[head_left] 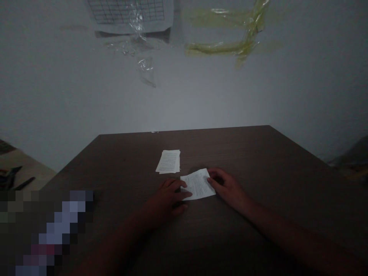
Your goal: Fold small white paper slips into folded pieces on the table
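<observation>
A small folded printed paper [198,184] lies on the dark wooden table [258,161] in front of me. My left hand [169,197] rests flat at its left edge, fingers stretched out and pressing on the paper's corner. My right hand [227,186] lies at its right edge, fingertips touching the paper, fingers slightly curled. A second folded printed paper [169,161] lies just beyond, a little to the left, untouched.
A pale wall rises behind the table, with a grid sheet [129,11] and yellowish tape strips [230,46] stuck on it. A blurred-out patch [46,234] covers the table's near left. Dark objects [14,178] lie on a lower surface at far left.
</observation>
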`<state>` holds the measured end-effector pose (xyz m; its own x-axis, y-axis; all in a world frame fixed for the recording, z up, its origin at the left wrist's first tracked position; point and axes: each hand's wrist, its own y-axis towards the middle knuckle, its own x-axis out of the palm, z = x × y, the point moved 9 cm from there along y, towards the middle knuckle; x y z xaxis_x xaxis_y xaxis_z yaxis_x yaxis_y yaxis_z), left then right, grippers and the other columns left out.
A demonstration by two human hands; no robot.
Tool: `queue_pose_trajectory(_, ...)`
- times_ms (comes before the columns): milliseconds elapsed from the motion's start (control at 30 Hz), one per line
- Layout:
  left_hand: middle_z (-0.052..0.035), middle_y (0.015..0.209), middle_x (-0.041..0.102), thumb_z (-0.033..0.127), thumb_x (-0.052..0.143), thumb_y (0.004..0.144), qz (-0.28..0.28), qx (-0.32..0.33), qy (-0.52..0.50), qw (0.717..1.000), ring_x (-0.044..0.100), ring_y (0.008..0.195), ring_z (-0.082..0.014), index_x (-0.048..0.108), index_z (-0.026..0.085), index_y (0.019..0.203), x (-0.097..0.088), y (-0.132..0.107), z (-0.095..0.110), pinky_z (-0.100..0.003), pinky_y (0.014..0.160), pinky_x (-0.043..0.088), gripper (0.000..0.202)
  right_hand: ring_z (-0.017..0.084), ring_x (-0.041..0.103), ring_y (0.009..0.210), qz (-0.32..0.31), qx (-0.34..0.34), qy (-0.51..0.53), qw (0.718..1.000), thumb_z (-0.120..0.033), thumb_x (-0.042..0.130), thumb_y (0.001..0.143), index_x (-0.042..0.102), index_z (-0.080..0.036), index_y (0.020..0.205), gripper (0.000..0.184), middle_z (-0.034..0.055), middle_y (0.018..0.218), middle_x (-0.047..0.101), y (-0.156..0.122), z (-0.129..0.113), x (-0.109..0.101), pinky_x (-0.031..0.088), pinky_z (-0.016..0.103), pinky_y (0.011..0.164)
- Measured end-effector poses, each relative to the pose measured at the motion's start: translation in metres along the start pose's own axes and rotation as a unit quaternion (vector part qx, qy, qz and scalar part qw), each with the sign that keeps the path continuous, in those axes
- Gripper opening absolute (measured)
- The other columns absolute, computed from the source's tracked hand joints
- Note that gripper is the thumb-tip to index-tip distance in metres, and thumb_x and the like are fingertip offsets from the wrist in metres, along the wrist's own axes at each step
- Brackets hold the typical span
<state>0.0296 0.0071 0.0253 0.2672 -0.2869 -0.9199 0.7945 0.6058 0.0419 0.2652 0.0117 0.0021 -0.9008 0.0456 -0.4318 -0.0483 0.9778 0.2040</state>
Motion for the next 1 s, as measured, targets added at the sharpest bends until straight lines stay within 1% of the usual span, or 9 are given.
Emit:
queue_pose_trajectory(133,-0.0122,0.160,0.074,0.028,0.082,0.110,-0.013,-0.002,-0.002,1.000,0.064,0.155,-0.0392,0.085,0.031,0.151,0.004,0.001,-0.001,-0.061,0.134,0.053,0.041,0.028,0.084,0.099,0.039,-0.018,0.052,0.998,-0.052,0.070,0.112,0.077,-0.026,0.130,0.032,0.0079,0.109,0.084,-0.002,0.002,-0.005,0.070,0.042,0.087)
queue_pose_trajectory(233,-0.0129,0.158,0.075,0.029,0.082,0.110,-0.015,0.009,-0.007,1.000,0.067,0.151,-0.0382,0.085,0.031,0.151,0.006,0.001,0.000,-0.061,0.132,0.055,0.041,0.028,0.083,0.100,0.026,-0.053,0.038,0.998,-0.052,0.064,0.117,0.078,-0.027,0.118,0.029,0.0089,0.110,0.085,-0.006,-0.007,-0.007,0.069,0.040,0.087)
queue_pose_trajectory(300,-0.0129,0.159,0.074,0.030,0.082,0.110,-0.016,0.019,-0.008,1.000,0.068,0.151,-0.0382,0.084,0.032,0.152,0.006,0.001,0.003,-0.062,0.133,0.054,0.042,0.029,0.083,0.106,0.011,-0.106,0.016,0.994,-0.047,0.063,0.119,0.079,-0.027,0.117,0.026,0.0101,0.114,0.085,-0.009,-0.020,-0.008,0.070,0.043,0.094)
queue_pose_trajectory(433,-0.0093,0.163,0.076,0.031,0.083,0.109,-0.012,0.031,-0.004,0.999,0.067,0.156,-0.0382,0.084,0.036,0.152,0.005,0.000,0.008,-0.061,0.138,0.049,0.043,0.031,0.082,0.122,-0.040,-0.221,-0.032,0.974,-0.038,0.061,0.122,0.082,-0.028,0.128,0.025,0.0133,0.130,0.085,-0.017,-0.045,-0.002,0.068,0.051,0.109)
queue_pose_trajectory(567,-0.0096,0.162,0.078,0.030,0.087,0.106,0.000,0.037,0.004,0.999,0.070,0.154,-0.0396,0.085,0.035,0.151,0.002,-0.001,0.013,-0.060,0.137,0.051,0.045,0.033,0.079,0.133,-0.084,-0.292,-0.064,0.951,-0.030,0.060,0.121,0.079,-0.030,0.146,0.031,0.0151,0.139,0.084,-0.023,-0.056,0.009,0.066,0.058,0.116)
queue_pose_trajectory(633,-0.0103,0.161,0.080,0.031,0.087,0.107,0.005,0.045,0.007,0.999,0.071,0.154,-0.0405,0.085,0.033,0.151,0.001,-0.001,0.016,-0.061,0.138,0.050,0.044,0.034,0.077,0.137,-0.095,-0.307,-0.082,0.943,-0.026,0.060,0.120,0.078,-0.032,0.150,0.035,0.0145,0.142,0.083,-0.023,-0.057,0.013,0.064,0.061,0.120)
queue_pose_trajectory(767,-0.0074,0.160,0.082,0.027,0.077,0.112,0.008,0.045,-0.023,0.999,0.072,0.153,-0.0355,0.081,0.032,0.156,0.000,0.001,0.018,-0.055,0.140,0.050,0.045,0.035,0.073,0.142,-0.102,-0.327,-0.111,0.933,-0.021,0.060,0.119,0.073,-0.031,0.157,0.042,0.0155,0.147,0.081,-0.025,-0.057,0.017,0.064,0.063,0.120)
queue_pose_trajectory(900,-0.0125,0.165,0.079,0.021,0.065,0.115,0.005,0.025,-0.053,0.998,0.070,0.157,-0.0348,0.076,0.024,0.160,0.004,0.000,0.009,-0.058,0.141,0.049,0.046,0.036,0.071,0.147,-0.119,-0.319,-0.134,0.931,-0.019,0.064,0.116,0.072,-0.030,0.160,0.045,0.0169,0.154,0.078,-0.024,-0.051,0.022,0.061,0.063,0.124)
queue_pose_trajectory(1000,-0.0114,0.167,0.077,0.022,0.064,0.115,0.010,0.010,-0.073,0.997,0.068,0.160,-0.0322,0.075,0.026,0.160,0.008,-0.003,-0.001,-0.054,0.141,0.051,0.047,0.037,0.070,0.149,-0.130,-0.319,-0.149,0.927,-0.020,0.064,0.117,0.073,-0.027,0.159,0.044,0.0185,0.155,0.078,-0.024,-0.047,0.026,0.060,0.064,0.127)
